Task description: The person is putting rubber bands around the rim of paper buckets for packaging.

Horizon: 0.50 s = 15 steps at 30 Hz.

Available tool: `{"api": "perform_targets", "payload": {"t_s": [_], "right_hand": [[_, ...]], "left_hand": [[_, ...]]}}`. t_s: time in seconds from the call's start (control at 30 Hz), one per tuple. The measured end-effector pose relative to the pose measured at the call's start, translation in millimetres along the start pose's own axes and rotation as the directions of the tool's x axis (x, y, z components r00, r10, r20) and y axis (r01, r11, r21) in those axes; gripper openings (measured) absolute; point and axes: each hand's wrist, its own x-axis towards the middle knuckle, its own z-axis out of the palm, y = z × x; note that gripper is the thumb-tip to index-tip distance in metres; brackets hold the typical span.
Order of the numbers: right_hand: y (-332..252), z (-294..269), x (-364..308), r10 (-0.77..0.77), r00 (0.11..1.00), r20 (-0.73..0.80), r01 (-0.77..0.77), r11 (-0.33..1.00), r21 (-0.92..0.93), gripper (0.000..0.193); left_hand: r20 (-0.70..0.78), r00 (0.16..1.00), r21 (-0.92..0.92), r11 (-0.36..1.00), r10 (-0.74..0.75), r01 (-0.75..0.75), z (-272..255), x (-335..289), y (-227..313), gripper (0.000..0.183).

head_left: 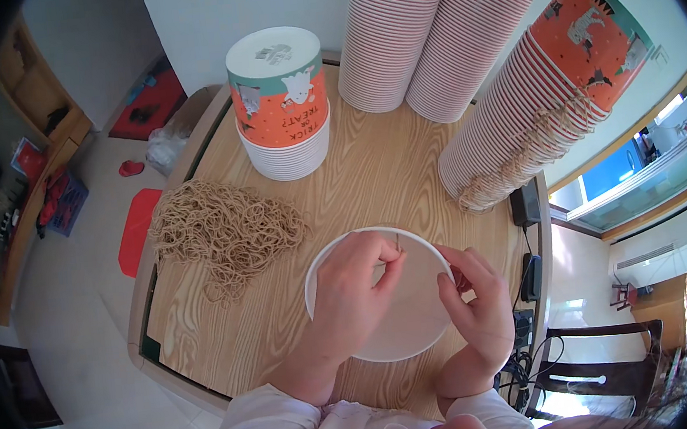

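Note:
In front of me a white paper bucket [407, 316] stands on the wooden table, its round mouth facing up. Over its left side, my left hand [354, 284] is closed in a pinch; a short bit of tan cord [399, 246] shows at the fingertips. My right hand [477, 301] grips the bucket's right rim, thumb on the inside and fingers outside. To the left lies a loose heap of tan cord loops [225, 230]. Where the cord meets the bucket wall is hard to make out.
Behind the heap stands a short upside-down stack of orange and green buckets [279, 105]. Tall stacks of white-rimmed buckets [400, 27] rise at the back. A stack at right [515, 107] has cord loops [532, 151] hanging along it. Chargers and cables [527, 313] line the right edge.

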Motion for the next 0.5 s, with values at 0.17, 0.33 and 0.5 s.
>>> {"api": "perform_targets", "payload": {"t_s": [0.17, 0.33, 0.5], "right_hand": [[1.6, -0.3, 0.9, -0.002, 1.0, -0.003, 0.002, 1.0, 0.01, 0.031], [1.2, -0.6, 2.1, -0.013, 1.0, 0.005, 0.013, 1.0, -0.002, 0.031], [2.0, -0.7, 1.9, -0.015, 1.0, -0.003, 0.015, 1.0, -0.001, 0.031]], "left_hand": [[0.044, 0.999, -0.008, 1.0, 0.025, -0.024, 0.9, -0.7, -3.4, 0.018], [0.083, 0.996, -0.021, 1.0, 0.011, -0.01, -0.1, -1.2, -2.7, 0.019], [0.07, 0.996, -0.018, 0.998, 0.062, -0.061, 0.4, -0.1, -1.9, 0.019]]}}
